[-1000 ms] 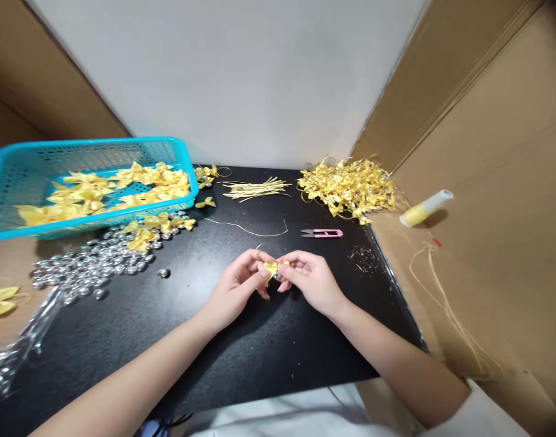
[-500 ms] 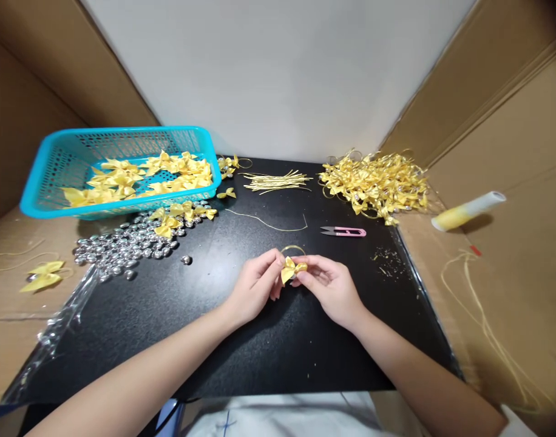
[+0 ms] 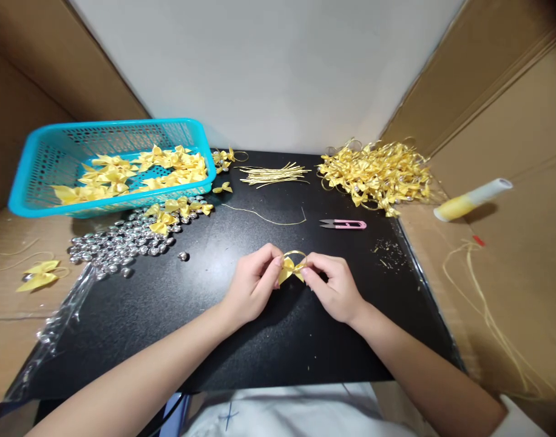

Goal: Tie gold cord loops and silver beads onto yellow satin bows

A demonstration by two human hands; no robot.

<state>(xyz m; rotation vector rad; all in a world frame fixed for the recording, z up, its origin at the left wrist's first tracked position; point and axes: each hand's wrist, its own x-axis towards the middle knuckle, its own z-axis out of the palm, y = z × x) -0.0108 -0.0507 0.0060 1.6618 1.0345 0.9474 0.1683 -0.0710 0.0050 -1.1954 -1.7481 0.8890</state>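
Head view: half a second ago the hands were bunched around the yellow bow (image 3: 288,270); now they are drawn slightly apart, leaving its face bare and its gold loop (image 3: 294,252) arched above it. That suggests the loop is already attached and the bow is being spread and straightened. The bow is at the centre of the frame, above the black table (image 3: 241,358). The left hand (image 3: 255,282) pinches its left side between thumb and fingertips; the right hand (image 3: 335,288) pinches near its right side, fingers narrow.

Counted: one blue basket (image 3: 141,198) at upper left, its bows (image 3: 105,173) too overlapped to number; one spread of silver beads (image 3: 121,240) below it, too many to count, plus one lone bead (image 3: 183,257) set apart; one bundle of gold strands (image 3: 274,175) at upper centre; one long thread (image 3: 260,217); one pair of pink snips (image 3: 351,224); one heap of looped bows (image 3: 373,176) at upper right, uncountable; one tube (image 3: 471,200) at right.
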